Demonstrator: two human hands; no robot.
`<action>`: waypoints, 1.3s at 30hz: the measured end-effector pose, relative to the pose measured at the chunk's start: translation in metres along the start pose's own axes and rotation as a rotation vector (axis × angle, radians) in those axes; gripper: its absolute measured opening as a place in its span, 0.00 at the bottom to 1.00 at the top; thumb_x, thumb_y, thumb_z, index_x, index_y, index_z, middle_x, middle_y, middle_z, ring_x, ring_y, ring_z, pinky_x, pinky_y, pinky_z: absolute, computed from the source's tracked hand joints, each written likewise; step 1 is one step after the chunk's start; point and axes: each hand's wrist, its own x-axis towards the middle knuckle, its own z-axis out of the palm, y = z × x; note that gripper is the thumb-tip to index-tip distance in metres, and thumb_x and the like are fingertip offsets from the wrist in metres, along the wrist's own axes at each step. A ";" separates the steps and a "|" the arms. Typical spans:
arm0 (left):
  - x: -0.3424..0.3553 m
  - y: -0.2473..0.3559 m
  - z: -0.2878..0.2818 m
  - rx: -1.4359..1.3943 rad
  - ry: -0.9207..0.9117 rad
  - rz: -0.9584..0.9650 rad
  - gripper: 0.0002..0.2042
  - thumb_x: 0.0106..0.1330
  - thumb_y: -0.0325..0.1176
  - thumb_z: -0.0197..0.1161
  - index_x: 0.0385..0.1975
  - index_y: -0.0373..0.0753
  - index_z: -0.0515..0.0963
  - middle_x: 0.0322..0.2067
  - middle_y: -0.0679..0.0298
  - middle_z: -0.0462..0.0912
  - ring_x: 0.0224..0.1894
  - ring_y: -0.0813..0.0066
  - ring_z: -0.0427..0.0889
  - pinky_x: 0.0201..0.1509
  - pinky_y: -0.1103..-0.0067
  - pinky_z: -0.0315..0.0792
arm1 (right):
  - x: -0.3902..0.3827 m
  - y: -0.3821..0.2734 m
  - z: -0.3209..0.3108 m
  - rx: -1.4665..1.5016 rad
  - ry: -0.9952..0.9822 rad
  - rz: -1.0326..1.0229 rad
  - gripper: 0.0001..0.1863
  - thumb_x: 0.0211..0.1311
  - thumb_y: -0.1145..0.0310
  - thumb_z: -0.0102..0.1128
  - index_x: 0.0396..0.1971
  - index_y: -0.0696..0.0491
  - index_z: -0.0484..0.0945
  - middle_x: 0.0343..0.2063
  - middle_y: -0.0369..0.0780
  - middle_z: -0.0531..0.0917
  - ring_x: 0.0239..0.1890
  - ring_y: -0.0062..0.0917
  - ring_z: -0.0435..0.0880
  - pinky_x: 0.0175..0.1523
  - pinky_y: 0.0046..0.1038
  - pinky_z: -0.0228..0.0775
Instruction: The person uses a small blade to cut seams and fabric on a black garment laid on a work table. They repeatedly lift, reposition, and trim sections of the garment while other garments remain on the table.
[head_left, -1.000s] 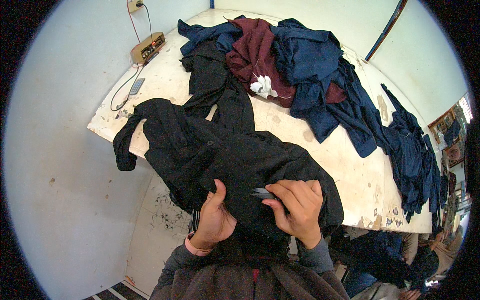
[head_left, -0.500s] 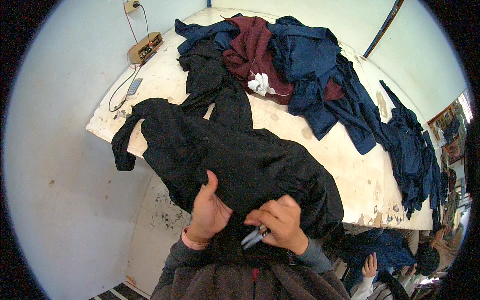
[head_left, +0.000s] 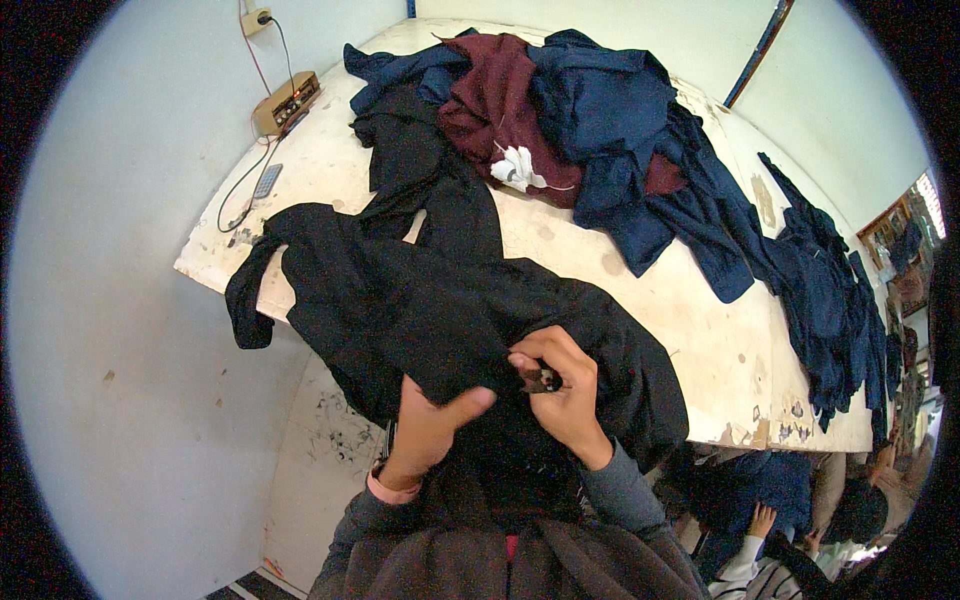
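A black garment (head_left: 400,310) drapes over the near table edge and hangs down in front of me. My left hand (head_left: 424,432) holds its near part, thumb on top and fingers hidden beneath the cloth. Just to the right, my right hand (head_left: 568,395) is closed around small thread snips (head_left: 547,381). Only their dark end shows in the fist; the blades are hidden. The right fingertips are at the black cloth.
On the pale worn table (head_left: 620,330) lie a maroon garment (head_left: 490,100), navy garments (head_left: 610,110) and a white scrap (head_left: 517,168). A radio-like box (head_left: 287,103), its cable and a remote control (head_left: 267,181) sit at the left. People work at the lower right.
My right hand has moved up and turned, so the snips' metal blades no longer show. My left fingers have slid under the cloth and the thumb has swung to the right.
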 end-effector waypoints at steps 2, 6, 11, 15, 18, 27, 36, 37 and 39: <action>-0.004 -0.003 0.004 0.276 0.010 0.066 0.24 0.65 0.28 0.69 0.59 0.33 0.69 0.54 0.59 0.78 0.54 0.68 0.78 0.62 0.72 0.70 | 0.002 0.000 -0.004 0.079 0.050 0.035 0.01 0.59 0.79 0.64 0.30 0.59 0.81 0.30 0.41 0.81 0.34 0.27 0.82 0.40 0.25 0.73; -0.005 -0.018 0.000 0.130 0.069 0.024 0.25 0.62 0.26 0.71 0.57 0.33 0.70 0.53 0.61 0.79 0.53 0.69 0.78 0.60 0.73 0.69 | 0.013 0.002 -0.023 0.116 0.320 0.085 0.09 0.71 0.71 0.57 0.29 0.58 0.77 0.27 0.36 0.76 0.28 0.16 0.73 0.33 0.19 0.64; 0.002 -0.013 -0.001 -0.060 0.101 -0.111 0.23 0.64 0.25 0.68 0.58 0.35 0.70 0.54 0.60 0.78 0.55 0.68 0.78 0.61 0.72 0.70 | 0.002 -0.001 -0.043 0.581 0.471 0.245 0.13 0.75 0.65 0.52 0.27 0.53 0.69 0.25 0.32 0.68 0.19 0.09 0.55 0.21 0.16 0.44; 0.010 -0.005 0.002 -0.295 0.141 -0.164 0.22 0.65 0.22 0.65 0.59 0.36 0.70 0.55 0.59 0.78 0.56 0.66 0.78 0.62 0.70 0.72 | -0.022 -0.006 -0.050 0.484 0.361 0.242 0.12 0.74 0.68 0.52 0.27 0.54 0.70 0.28 0.35 0.71 0.23 0.13 0.63 0.27 0.16 0.54; 0.014 -0.001 0.003 -0.303 0.169 -0.138 0.21 0.65 0.21 0.65 0.58 0.36 0.70 0.55 0.58 0.78 0.56 0.65 0.79 0.62 0.69 0.72 | -0.033 -0.006 -0.048 0.289 0.313 0.193 0.11 0.71 0.70 0.55 0.27 0.57 0.72 0.29 0.36 0.72 0.28 0.17 0.69 0.34 0.19 0.62; 0.009 -0.034 0.009 0.297 0.009 0.071 0.22 0.65 0.30 0.69 0.57 0.32 0.72 0.52 0.59 0.79 0.53 0.68 0.78 0.60 0.71 0.70 | -0.025 -0.008 -0.039 0.238 0.236 0.218 0.06 0.67 0.74 0.62 0.30 0.59 0.78 0.32 0.38 0.77 0.32 0.17 0.73 0.37 0.17 0.64; 0.009 -0.023 0.019 -0.451 0.043 -0.397 0.13 0.74 0.31 0.56 0.54 0.35 0.77 0.51 0.59 0.83 0.52 0.66 0.82 0.60 0.66 0.75 | -0.028 -0.021 -0.043 -0.006 0.205 0.243 0.07 0.55 0.78 0.72 0.33 0.56 0.83 0.30 0.37 0.80 0.27 0.19 0.76 0.31 0.21 0.66; 0.008 -0.021 0.020 -0.477 0.039 -0.410 0.13 0.74 0.30 0.56 0.54 0.36 0.77 0.52 0.59 0.83 0.53 0.64 0.82 0.60 0.64 0.75 | -0.028 -0.022 -0.043 -0.038 0.206 0.231 0.08 0.53 0.79 0.73 0.33 0.56 0.83 0.30 0.37 0.80 0.26 0.20 0.76 0.30 0.22 0.67; 0.006 -0.020 0.020 -0.519 0.035 -0.441 0.13 0.74 0.30 0.56 0.55 0.36 0.76 0.52 0.58 0.82 0.54 0.61 0.82 0.61 0.61 0.75 | -0.027 -0.023 -0.043 -0.075 0.196 0.124 0.07 0.54 0.80 0.72 0.32 0.57 0.83 0.30 0.37 0.80 0.27 0.18 0.75 0.31 0.20 0.65</action>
